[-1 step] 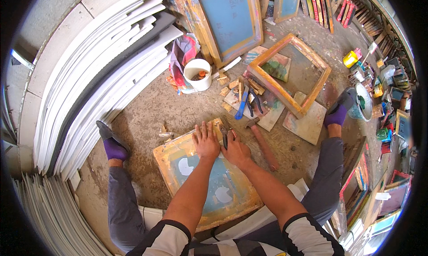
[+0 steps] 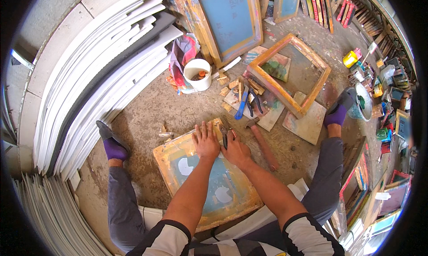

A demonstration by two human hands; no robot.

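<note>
Two bare hands meet at the far right corner of a wood-framed screen. The left hand lies open and palm down on the far rail, fingers stretched forward, probably to brace the wood against shifting. Beside it, the right hand is curled around a dark hand tool with a touch of red; its working end is too hidden to identify. The tight spacing suggests effort centred on that corner.

The screen sits between the spread legs, its near edge close to the lap, likely so that the body helps steady it. Most of it stretches back beneath the forearms, its torn blue mesh showing between and around them. Just right of the right hand, a hammer lies on the floor; farther forward are black pliers and a blue-handled tool, seemingly placed within easy reach.
</note>
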